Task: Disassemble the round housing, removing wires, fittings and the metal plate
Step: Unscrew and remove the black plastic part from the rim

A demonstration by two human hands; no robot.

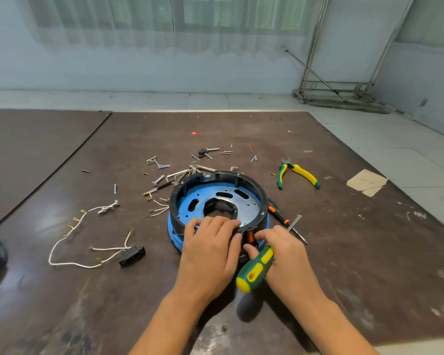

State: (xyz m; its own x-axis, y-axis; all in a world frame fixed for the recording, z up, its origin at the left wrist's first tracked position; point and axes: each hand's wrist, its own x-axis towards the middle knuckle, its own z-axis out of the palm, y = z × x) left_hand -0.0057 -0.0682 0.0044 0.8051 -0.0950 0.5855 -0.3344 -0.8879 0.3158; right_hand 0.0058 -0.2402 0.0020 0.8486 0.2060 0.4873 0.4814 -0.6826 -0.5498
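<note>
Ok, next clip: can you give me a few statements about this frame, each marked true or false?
1. The right hand holds a green-and-yellow screwdriver. True.
2. The pliers are in the left hand. False: they lie on the board, right of the housing; the left hand grips the housing's near rim.
3. The blue plate sits inside the housing. True.
4. The white wires with the black connector lie right of the housing. False: they lie to its left.
5. Loose screws lie beyond the housing. True.
</note>
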